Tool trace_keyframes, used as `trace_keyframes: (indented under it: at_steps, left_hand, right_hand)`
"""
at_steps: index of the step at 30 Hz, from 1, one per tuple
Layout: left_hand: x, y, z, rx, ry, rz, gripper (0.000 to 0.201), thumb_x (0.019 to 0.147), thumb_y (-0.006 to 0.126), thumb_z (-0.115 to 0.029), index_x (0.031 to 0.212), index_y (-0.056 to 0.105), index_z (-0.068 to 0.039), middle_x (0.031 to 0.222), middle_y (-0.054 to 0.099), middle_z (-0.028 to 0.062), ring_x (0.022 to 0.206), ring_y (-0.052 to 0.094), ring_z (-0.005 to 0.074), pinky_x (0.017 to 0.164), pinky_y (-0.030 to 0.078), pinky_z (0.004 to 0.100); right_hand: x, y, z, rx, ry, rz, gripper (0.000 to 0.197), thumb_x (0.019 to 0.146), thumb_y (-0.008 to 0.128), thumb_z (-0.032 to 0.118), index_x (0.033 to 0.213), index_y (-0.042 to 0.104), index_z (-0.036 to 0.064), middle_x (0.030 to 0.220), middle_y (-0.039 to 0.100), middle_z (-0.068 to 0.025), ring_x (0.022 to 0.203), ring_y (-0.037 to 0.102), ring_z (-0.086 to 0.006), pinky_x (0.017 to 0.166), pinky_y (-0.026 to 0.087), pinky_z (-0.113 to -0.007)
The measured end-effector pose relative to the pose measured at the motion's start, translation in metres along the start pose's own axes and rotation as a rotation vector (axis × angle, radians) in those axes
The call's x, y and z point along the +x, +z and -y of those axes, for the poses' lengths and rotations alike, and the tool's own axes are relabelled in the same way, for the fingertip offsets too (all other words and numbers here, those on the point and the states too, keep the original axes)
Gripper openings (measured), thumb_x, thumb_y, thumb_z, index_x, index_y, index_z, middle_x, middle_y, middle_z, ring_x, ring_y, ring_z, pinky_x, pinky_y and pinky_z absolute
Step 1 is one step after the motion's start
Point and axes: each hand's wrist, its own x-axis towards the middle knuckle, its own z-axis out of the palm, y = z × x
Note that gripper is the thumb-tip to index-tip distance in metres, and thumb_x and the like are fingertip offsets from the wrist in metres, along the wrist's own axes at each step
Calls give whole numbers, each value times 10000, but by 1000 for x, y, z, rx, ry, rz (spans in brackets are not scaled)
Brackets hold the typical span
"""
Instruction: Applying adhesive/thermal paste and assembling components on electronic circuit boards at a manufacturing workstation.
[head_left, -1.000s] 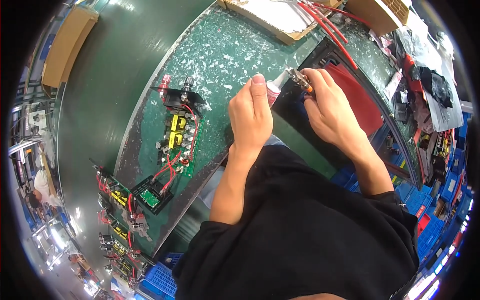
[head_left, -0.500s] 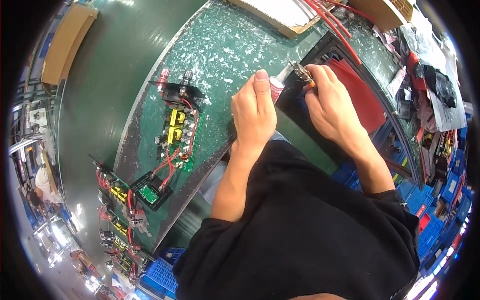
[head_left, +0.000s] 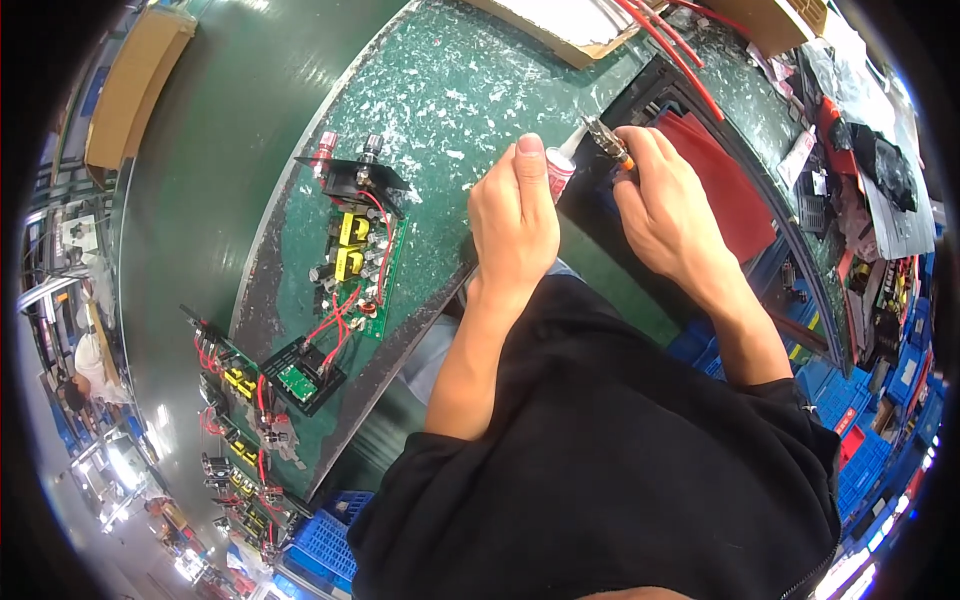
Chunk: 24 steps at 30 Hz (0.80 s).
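Note:
My left hand [head_left: 515, 222] is closed round a white-and-red glue tube [head_left: 561, 174], thumb pointing up; a pale nozzle rises from the tube's top. Pliers [head_left: 606, 142] with metal jaws and a bit of orange at the handle are gripped in my right hand [head_left: 668, 210]. Their jaws point up and left, close to the nozzle. Whether they touch it I cannot tell. Left of my left hand lies a green circuit board [head_left: 392, 265] with yellow transformers, red wires and an upright black panel [head_left: 378, 186] bearing red and black terminals.
Red wires join the board to a small black module [head_left: 304, 378]. More wired boards [head_left: 240, 450] line the bench's left edge. Beside my right hand sit red sheets [head_left: 715, 180] and a dark frame [head_left: 640, 95]. Red tubing [head_left: 690, 75] and a cardboard box [head_left: 580, 50] lie farther back.
Both hands, with the tube and pliers, sit slightly farther right in the picture. The grips look the same, and the board has barely shifted in view.

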Motion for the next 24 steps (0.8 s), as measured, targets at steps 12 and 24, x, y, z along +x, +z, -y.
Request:
trace_keyframes:
  at_steps: [12,24]
  left_hand:
    - [2,-4,1,46,2,20,503,1091,373,-330,807,597,21,630,579,178,555,545,365,557,415,446]
    - [14,-12,8,126,64,44,611,1094,339,-401,771,624,33,573,543,120,540,457,204,541,381,403]
  right_hand:
    - [4,-10,1,-70,54,97,298,833,507,52,1111,551,-46,991,618,-254,973,586,-448,850,463,-495]
    - [18,-7,-14,-115,-54,128,187,835,572,156,838,578,-31,675,579,-236,663,596,-431,630,458,-491]
